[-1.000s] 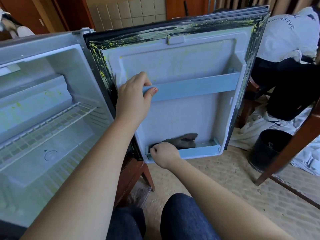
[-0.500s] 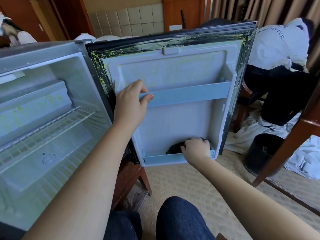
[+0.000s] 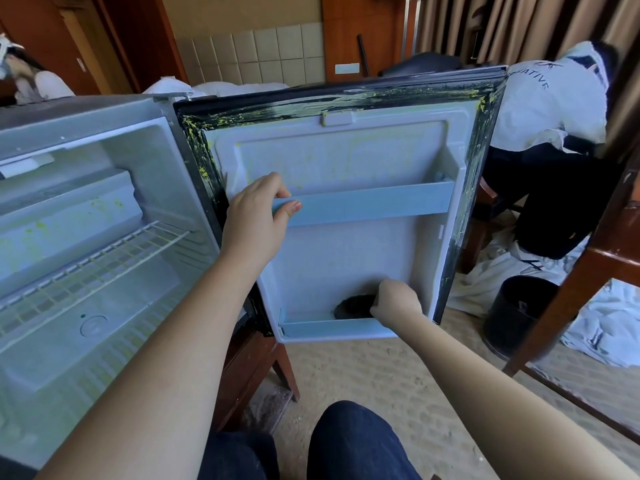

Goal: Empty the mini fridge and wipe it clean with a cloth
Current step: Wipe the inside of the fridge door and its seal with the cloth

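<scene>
Since a second ago the right hand (image 3: 396,303) has dragged the dark cloth (image 3: 355,304) from the left end to the right end of the bottom bin (image 3: 329,330) on the fridge door (image 3: 346,157), fingers curled on it. The left hand (image 3: 254,220) still grips the door's upper rail (image 3: 374,202). Right of the door stands a black wastebasket (image 3: 516,313); left of it, the wire shelf (image 3: 93,268).
</scene>
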### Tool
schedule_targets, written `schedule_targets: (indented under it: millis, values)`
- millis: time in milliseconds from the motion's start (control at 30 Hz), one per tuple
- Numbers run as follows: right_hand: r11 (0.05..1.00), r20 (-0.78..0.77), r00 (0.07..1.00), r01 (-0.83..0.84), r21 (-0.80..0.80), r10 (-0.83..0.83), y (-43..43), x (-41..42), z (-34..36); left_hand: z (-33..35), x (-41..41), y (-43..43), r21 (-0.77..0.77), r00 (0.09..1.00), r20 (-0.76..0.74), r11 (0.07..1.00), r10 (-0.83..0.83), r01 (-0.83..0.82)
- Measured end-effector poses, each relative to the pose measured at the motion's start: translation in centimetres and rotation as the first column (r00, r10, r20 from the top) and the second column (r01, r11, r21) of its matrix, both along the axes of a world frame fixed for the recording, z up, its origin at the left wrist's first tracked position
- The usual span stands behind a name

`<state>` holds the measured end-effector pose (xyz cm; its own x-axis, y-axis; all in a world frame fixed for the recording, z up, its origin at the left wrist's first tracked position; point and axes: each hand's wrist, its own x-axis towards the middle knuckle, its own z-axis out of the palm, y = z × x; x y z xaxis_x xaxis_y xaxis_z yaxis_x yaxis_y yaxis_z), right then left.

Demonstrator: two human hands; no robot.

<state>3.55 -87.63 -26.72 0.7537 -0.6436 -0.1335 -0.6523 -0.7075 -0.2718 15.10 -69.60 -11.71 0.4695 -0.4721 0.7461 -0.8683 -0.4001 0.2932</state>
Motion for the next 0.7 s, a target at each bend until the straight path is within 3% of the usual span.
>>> schedule_targets:
  millis: [133, 233, 300, 333, 467, 633, 700]
  values:
    - [0.997, 0.395, 0.916, 0.042, 0.062, -0.063, 1.2, -1.9, 2.7, 0.0, 0.0, 0.4, 0.004, 1.0, 0.007, 1.0, -0.011, 0.01]
    - [0.996, 0.77, 0.632, 0.067, 0.063, -0.091, 2.2, -2.1, 7.4, 0.0, -0.1, 0.1, -0.001, 1.0, 0.002, 1.0, -0.011, 0.011]
    - [0.997, 0.886, 0.457, 0.063, 0.054, -0.077, 2.4, -1.6, 8.7, 0.0, -0.1, -0.1, -0.004, 1.0, -0.009, 1.0, -0.006, 0.006]
    - [0.999, 0.884, 0.465, 0.042, 0.029, -0.045, 2.5, -1.2, 8.3, 0.0, -0.1, -0.1, -0.005, 1.0, -0.012, 1.0, -0.003, 0.003]
    - [0.998, 0.707, 0.707, -0.056, 0.011, 0.032, 2.4, 0.4, 1.4, 0.0, -0.2, -0.2, -0.004, 1.0, -0.022, 1.0, -0.009, 0.009]
    - [0.997, 0.632, 0.772, -0.07, -0.022, 0.069, 3.5, 1.2, -2.1, 0.0, -0.1, -0.1, -0.014, 1.0, -0.029, 1.0, -0.01, 0.01]
    - [0.995, 0.527, 0.844, -0.096, -0.037, 0.101, 4.0, 1.6, -2.8, 0.0, -0.1, -0.1, -0.015, 0.999, -0.031, 1.0, -0.01, 0.01]
